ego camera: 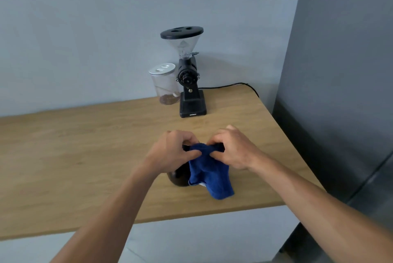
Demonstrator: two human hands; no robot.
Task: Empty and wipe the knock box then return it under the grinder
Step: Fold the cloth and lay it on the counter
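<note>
A dark round knock box [177,177] stands on the wooden table [85,156], mostly covered by a blue cloth [209,172] and my hands. My left hand [172,152] and my right hand [231,149] both pinch the cloth's top edge, close together, above the box. The cloth hangs down over the box's right side to the tabletop. A black bar of the box shows between my fingers. The black coffee grinder [189,75] with a clear hopper stands at the back of the table, apart from the box.
A clear jar [165,84] with a silver lid and some coffee beans stands left of the grinder. The grinder's black cord [234,85] runs off the right rear edge. A grey cabinet [340,92] borders the table on the right.
</note>
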